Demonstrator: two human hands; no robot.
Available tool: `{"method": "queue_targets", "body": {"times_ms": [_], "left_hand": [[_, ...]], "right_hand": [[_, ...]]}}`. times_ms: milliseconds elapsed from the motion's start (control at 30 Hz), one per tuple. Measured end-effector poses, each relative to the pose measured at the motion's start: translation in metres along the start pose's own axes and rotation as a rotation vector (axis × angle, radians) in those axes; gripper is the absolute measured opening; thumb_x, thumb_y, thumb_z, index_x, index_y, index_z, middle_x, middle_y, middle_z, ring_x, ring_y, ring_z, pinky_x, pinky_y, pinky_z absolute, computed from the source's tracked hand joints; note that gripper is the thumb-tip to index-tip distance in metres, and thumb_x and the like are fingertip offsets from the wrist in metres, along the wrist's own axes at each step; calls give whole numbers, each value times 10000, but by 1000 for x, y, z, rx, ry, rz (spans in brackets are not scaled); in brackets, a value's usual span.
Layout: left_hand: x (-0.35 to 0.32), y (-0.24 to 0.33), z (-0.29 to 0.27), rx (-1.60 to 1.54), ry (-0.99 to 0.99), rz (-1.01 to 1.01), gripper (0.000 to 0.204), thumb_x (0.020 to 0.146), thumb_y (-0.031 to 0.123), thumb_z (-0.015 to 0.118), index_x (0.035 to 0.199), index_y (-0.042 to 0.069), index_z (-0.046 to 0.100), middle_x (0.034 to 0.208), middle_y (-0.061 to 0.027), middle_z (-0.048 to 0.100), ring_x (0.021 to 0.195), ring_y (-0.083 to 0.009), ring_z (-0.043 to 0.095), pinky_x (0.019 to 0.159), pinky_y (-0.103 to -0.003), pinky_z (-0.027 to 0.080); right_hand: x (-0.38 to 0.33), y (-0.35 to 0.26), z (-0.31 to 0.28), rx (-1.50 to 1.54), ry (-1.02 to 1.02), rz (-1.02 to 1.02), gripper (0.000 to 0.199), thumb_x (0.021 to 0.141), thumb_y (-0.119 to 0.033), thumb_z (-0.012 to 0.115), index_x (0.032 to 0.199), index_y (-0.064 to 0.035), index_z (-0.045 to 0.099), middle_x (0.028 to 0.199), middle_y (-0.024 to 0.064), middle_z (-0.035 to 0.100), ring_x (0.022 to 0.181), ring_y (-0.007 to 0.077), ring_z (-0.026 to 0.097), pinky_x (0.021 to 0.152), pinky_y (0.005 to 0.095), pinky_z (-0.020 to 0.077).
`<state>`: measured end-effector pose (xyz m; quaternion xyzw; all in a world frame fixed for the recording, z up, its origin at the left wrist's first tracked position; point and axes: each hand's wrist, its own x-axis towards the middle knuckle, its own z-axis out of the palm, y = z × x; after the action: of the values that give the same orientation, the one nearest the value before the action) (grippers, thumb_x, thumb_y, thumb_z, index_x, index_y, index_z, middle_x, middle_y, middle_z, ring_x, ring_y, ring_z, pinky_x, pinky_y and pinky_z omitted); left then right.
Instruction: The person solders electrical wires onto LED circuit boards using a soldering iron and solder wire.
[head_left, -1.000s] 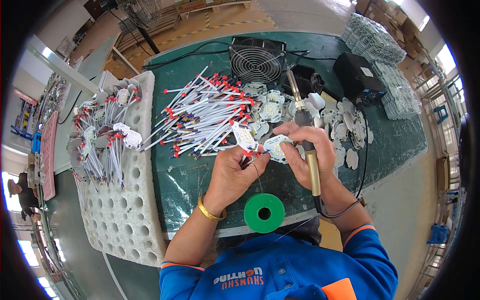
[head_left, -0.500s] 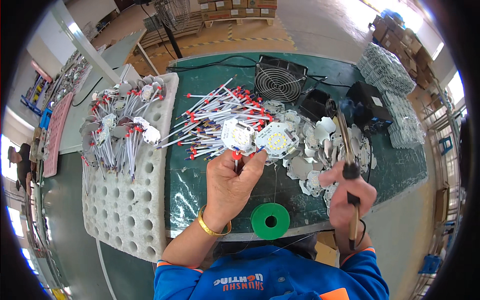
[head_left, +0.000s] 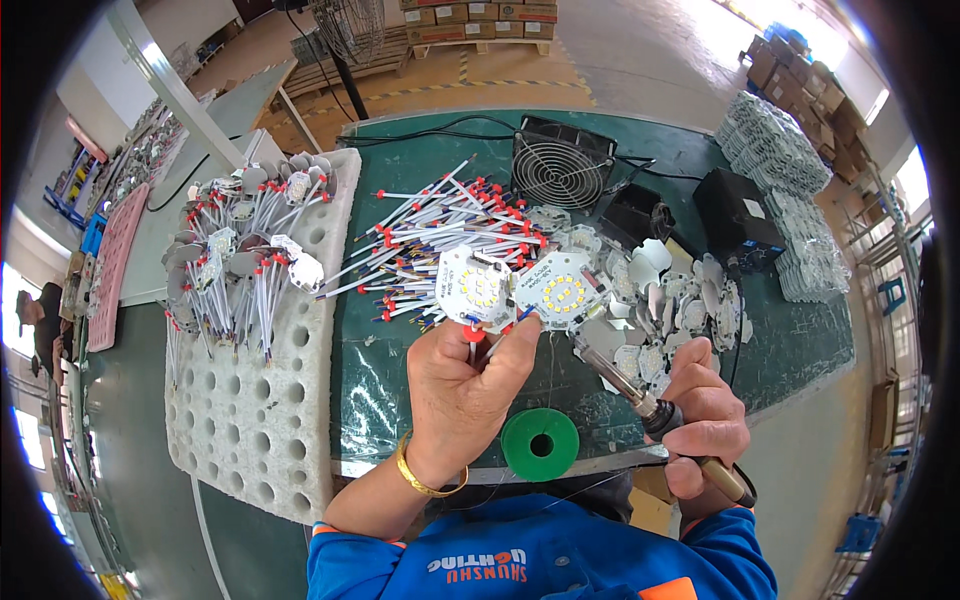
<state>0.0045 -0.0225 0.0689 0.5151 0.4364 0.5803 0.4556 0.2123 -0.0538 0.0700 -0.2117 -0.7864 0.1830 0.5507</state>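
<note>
My left hand [head_left: 455, 390] pinches at the lower edges of two white LED circuit boards. The left LED board [head_left: 470, 288] and the right LED board [head_left: 556, 290] lie side by side, faces up. A red-capped white wire [head_left: 474, 335] shows between the fingers, with blue wire ends at the board edges. My right hand [head_left: 708, 410] is closed around the handle of a soldering iron [head_left: 657, 416]. Its metal shaft points up and left, the tip close to the right board's lower edge; whether it touches, I cannot tell. Below the boards stands a green solder spool [head_left: 540, 445], a thin strand running from it.
Behind my left hand lies a heap of white wires [head_left: 440, 245] with red caps. A foam tray [head_left: 215, 410] at left holds wired boards. Loose boards [head_left: 690, 300] lie at right, near a black fan [head_left: 562, 165], a black box [head_left: 738, 218] and stacked wrapped boards [head_left: 815, 240].
My right hand has brought the soldering iron down from an upright hold at the iron's stand, turning its tip toward the boards. My left hand has shifted slightly, still holding the boards.
</note>
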Motion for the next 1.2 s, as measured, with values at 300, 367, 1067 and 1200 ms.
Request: {"method": "queue_targets", "body": {"times_ms": [300,367,1067,1200], "left_hand": [[-4,3,0,-7,18,-20,102,788,82,657,741,1,616,547,59,499,499,-6,375,436,-192,287],[-4,2,-1,1,22,-28,97,787,78,655,745,-1,616,546,59,499,498,-6,375,435,-192,286],[-7,2,2,-59,22,-44,61,782,46,643,803,-5,617,597,55,529,528,2,406,453,-178,308],[-8,3,3,-86,26,-56,57,781,43,643,784,-8,616,591,58,526,525,3,403,451,-178,306]], "right_hand": [[2,0,6,-11,40,23,164,632,-94,580,786,-109,633,582,-13,481,535,157,472,598,340,309],[2,1,7,-5,37,28,168,621,-89,580,779,-109,633,580,-13,477,533,157,472,596,339,310],[3,2,10,-24,24,40,190,624,-66,580,798,-117,635,572,-20,452,511,151,449,590,328,317],[4,1,12,-33,31,47,196,618,-56,575,794,-117,636,565,-20,440,511,149,447,587,327,314]]}}
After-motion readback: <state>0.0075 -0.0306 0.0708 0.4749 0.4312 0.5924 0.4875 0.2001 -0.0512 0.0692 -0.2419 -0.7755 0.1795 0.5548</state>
